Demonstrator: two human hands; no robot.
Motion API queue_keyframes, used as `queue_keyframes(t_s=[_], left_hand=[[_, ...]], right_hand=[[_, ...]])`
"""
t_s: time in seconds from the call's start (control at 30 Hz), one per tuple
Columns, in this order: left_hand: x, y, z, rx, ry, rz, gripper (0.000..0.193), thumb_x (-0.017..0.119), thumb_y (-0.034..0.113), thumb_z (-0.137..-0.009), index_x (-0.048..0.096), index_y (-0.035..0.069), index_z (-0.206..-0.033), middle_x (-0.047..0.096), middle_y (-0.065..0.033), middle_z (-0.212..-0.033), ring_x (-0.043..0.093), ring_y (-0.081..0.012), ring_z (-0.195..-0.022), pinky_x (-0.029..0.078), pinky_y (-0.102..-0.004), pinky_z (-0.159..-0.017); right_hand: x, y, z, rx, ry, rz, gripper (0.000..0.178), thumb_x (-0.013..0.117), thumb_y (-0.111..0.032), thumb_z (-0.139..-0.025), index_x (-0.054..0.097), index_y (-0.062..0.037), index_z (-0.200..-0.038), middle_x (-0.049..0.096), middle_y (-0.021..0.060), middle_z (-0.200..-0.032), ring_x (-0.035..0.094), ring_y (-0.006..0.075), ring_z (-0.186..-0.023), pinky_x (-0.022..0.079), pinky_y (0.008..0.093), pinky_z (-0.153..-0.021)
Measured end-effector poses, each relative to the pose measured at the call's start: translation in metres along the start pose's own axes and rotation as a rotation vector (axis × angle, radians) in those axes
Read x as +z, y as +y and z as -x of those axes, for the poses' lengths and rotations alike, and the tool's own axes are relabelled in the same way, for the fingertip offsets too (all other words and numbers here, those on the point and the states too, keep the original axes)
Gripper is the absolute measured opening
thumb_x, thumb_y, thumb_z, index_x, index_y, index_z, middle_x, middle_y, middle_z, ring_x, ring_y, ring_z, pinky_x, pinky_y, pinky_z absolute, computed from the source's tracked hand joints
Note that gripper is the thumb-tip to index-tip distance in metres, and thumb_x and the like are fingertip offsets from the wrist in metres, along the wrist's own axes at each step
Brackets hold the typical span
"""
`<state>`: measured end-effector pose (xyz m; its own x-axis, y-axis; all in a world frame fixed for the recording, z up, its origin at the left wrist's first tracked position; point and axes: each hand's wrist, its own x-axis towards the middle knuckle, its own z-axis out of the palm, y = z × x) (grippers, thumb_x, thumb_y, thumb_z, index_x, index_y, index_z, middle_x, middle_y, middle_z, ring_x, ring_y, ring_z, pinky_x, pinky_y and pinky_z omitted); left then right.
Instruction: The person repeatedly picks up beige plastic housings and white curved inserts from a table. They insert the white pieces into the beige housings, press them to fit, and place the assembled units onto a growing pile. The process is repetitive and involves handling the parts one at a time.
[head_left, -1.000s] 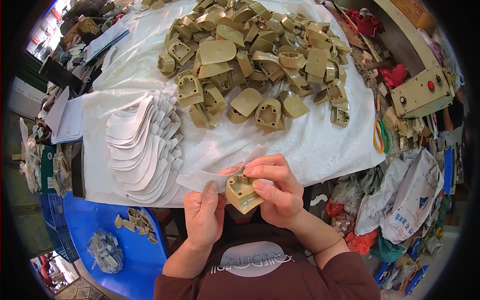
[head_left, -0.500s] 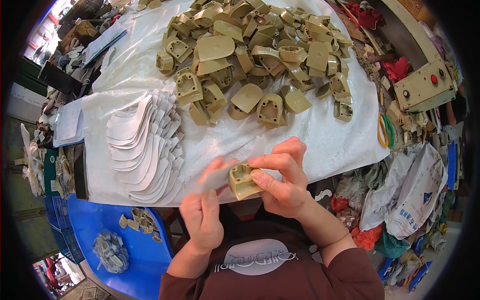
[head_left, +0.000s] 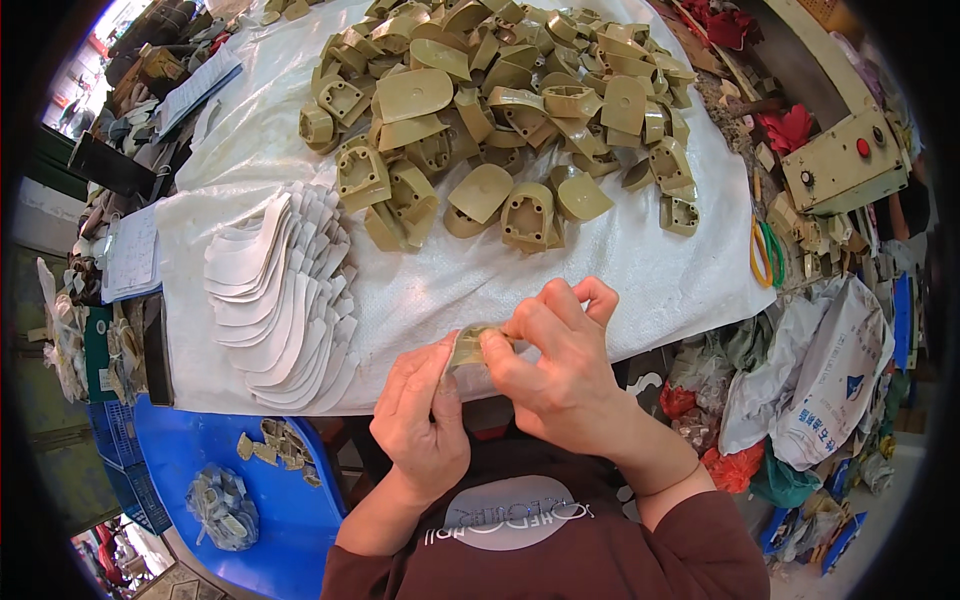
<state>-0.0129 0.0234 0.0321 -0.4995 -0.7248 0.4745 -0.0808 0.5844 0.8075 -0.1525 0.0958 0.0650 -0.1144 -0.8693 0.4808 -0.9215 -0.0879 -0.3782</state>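
Observation:
Over the near edge of the table, both my hands are closed around one olive-coloured shoe heel (head_left: 469, 347). My left hand (head_left: 418, 415) presses a thin pale piece against the heel's left side; only a narrow edge of that piece shows. With thumb and fingers, my right hand (head_left: 562, 362) grips the heel's right side. Its far side is hidden by my fingers. Left of my hands lies a fanned stack of white curved sheet pieces (head_left: 290, 310). A large heap of similar olive heels (head_left: 480, 190) covers the far part of the table.
A white sheet (head_left: 640, 285) covers the table. Below left stands a blue tub (head_left: 165, 445) with olive pieces and a bagged bundle. At the right are a control box (head_left: 845, 165) with a red button, green and yellow rings (head_left: 768, 255) and plastic bags (head_left: 825, 380). Papers (head_left: 132, 255) lie left.
My left hand has brought the pale piece against the heel's side. The heel has turned in my grip, and my right fingers have curled more around it. The view has shifted slightly.

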Motion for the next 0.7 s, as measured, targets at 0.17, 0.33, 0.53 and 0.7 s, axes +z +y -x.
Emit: queue_keyframes(t_s=[0.17, 0.33, 0.53, 0.7], left_hand=[[0.002, -0.007, -0.003, -0.001, -0.017, 0.077, 0.027, 0.056, -0.002, -0.086, 0.062, -0.003, -0.112, 0.06, -0.0123, -0.091, 0.056, -0.022, -0.08, 0.046, -0.0292, -0.073], [0.005, -0.024, -0.017, 0.196, -0.013, 0.237, 0.017, 0.069, 0.008, -0.081, 0.066, 0.004, -0.097, 0.055, -0.0039, -0.074, 0.046, -0.0173, -0.063, 0.037, -0.0276, -0.055], [0.001, -0.019, -0.011, 0.229, -0.07, 0.132, 0.016, 0.073, 0.012, -0.078, 0.062, 0.004, -0.085, 0.05, -0.0022, -0.066, 0.043, -0.019, -0.06, 0.036, -0.0295, -0.053], [0.003, -0.014, -0.015, 0.341, 0.018, 0.141, 0.019, 0.074, 0.004, -0.066, 0.065, 0.006, -0.083, 0.051, -0.0019, -0.068, 0.046, -0.0207, -0.063, 0.038, -0.0296, -0.057]], right_hand=[[0.017, 0.024, 0.007, -0.029, 0.123, -0.192, 0.04, 0.068, -0.002, -0.061, 0.06, -0.0123, -0.098, 0.049, 0.0019, -0.085, 0.046, 0.0208, -0.08, 0.025, 0.0415, -0.075], [0.015, 0.025, 0.01, 0.011, 0.071, -0.558, 0.037, 0.067, 0.001, -0.065, 0.06, -0.0091, -0.099, 0.049, 0.0029, -0.084, 0.046, 0.0208, -0.08, 0.025, 0.0408, -0.078], [0.011, 0.019, 0.011, 0.0, -0.093, -0.632, 0.034, 0.07, -0.002, -0.063, 0.059, -0.0084, -0.095, 0.047, 0.002, -0.08, 0.046, 0.0203, -0.079, 0.026, 0.0397, -0.079], [0.012, 0.019, 0.012, -0.107, 0.047, -0.444, 0.035, 0.072, -0.006, -0.062, 0.059, -0.0097, -0.095, 0.053, 0.0009, -0.088, 0.047, 0.0202, -0.084, 0.029, 0.0393, -0.077]])
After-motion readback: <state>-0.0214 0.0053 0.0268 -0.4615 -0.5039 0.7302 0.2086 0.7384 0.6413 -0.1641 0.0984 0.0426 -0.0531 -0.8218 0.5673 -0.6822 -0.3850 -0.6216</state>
